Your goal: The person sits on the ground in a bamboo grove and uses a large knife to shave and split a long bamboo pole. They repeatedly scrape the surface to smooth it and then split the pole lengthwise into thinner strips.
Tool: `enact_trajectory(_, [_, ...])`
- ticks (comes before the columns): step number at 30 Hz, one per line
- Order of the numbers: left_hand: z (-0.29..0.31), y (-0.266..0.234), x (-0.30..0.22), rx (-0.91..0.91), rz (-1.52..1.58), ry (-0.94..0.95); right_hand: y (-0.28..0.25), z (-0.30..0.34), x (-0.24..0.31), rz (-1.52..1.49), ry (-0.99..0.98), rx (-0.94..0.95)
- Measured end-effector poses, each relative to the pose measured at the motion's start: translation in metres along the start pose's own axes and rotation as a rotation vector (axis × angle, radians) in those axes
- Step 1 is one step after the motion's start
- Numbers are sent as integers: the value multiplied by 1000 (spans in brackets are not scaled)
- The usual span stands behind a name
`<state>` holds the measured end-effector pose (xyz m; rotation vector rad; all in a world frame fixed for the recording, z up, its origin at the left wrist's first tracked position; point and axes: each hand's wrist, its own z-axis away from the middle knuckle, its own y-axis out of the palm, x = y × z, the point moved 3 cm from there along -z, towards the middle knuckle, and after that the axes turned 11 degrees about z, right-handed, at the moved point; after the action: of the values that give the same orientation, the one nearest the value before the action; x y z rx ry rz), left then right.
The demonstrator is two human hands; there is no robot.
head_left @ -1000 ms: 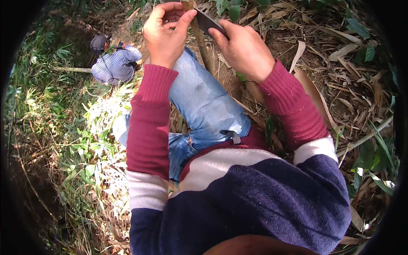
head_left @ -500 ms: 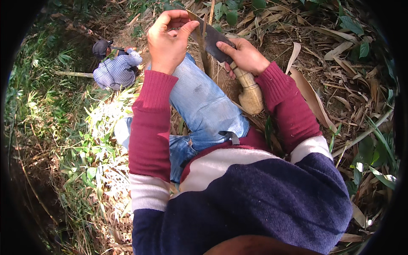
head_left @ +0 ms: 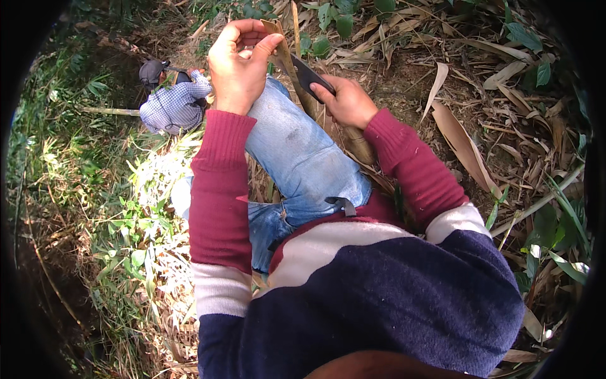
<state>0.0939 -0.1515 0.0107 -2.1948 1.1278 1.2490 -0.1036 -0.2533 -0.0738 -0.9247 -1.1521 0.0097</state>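
Note:
Near the top of the head view, my left hand (head_left: pixel 237 68) pinches a long, flat tan strip (head_left: pixel 291 68), perhaps split bamboo, close to its upper end. The strip slants down past my bent knee, and its lower end is hidden. My right hand (head_left: pixel 348 102) is closed around a broad dark-bladed knife (head_left: pixel 308 78), thumb lying along the blade. The blade crosses the strip at an angle, partly behind it, with its tip close to my left fingers. Below my right hand shows the pale, thick wooden handle (head_left: pixel 360 146), partly covered by my wrist.
My leg in blue jeans (head_left: pixel 303 142) lies under the work. To the left another person (head_left: pixel 172 104) in a checked shirt and dark cap crouches among green plants. Dry leaves (head_left: pixel 464 142) and stalks litter the ground at right. A thin upright stick (head_left: pixel 296 28) stands behind the strip.
The knife has shifted left and down, its blade now seen more edge-on and crossing behind the strip. My right hand moved left with it; my left hand and the strip's top moved slightly left.

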Motion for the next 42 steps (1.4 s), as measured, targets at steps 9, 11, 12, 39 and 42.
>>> enact_trajectory(9, [5, -3, 8, 20, 167, -20, -25, 1, -7, -368, 211, 86])
enact_trajectory(11, [8, -4, 9, -11, 157, -30, -39, -2, 6, -182, 133, -43])
enact_trajectory(12, [10, -5, 11, -20, 149, -40, -45, -1, 14, -108, 87, -98])
enact_trajectory(39, [7, 0, 13, 246, 181, -165, -30, -18, 18, 44, -104, -226])
enact_trajectory(42, [10, 0, 13, 258, 193, -150, -30, -50, 31, 127, -191, -207])
